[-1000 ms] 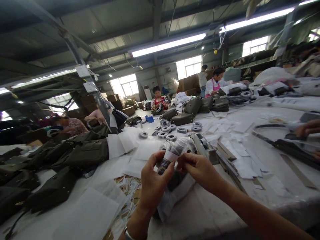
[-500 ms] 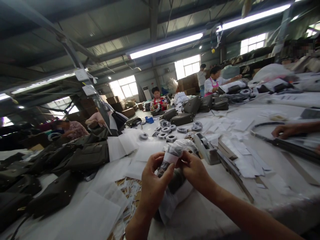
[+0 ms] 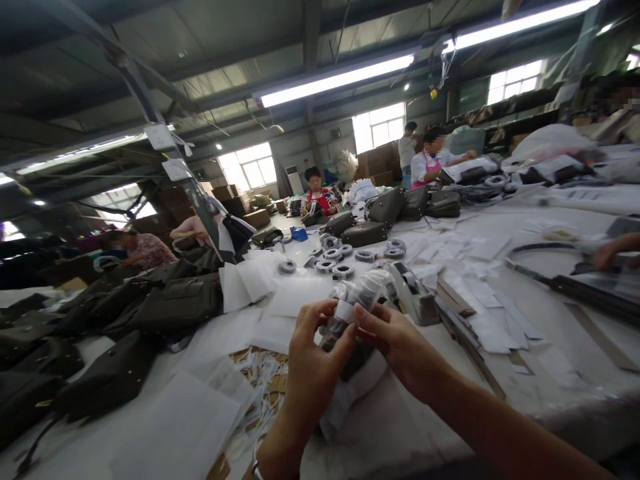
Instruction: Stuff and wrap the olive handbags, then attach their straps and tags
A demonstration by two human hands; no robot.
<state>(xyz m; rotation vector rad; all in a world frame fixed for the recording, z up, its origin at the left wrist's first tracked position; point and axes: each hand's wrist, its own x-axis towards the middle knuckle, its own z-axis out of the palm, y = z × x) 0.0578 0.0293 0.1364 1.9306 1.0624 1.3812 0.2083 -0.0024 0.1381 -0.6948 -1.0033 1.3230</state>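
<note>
A dark bag handle (image 3: 338, 327) in translucent wrapping (image 3: 367, 285) rises over white sheeting and a dark body below, partly hidden by my wrists. Around the handle runs a white paper band (image 3: 344, 311). My left hand (image 3: 315, 360) grips the handle from the left, thumb in front and fingers behind. My right hand (image 3: 395, 337) pinches the band's right edge with thumb and fingertips, close to the left thumb. Just beyond stands a grey tape dispenser (image 3: 417, 297).
Dark bags (image 3: 175, 307) are heaped at left, near white sheets (image 3: 185, 420). Wrapped coils (image 3: 343, 271) lie beyond my hands. Grey-brown strips (image 3: 470, 347) and paper pieces (image 3: 493, 313) cover the right side. A co-worker's hand (image 3: 617, 252) is at far right; other people work behind.
My right thumb has come forward onto the white band, and the right fingers have closed in towards my left hand. The co-worker's hand at right has drawn back rightward.
</note>
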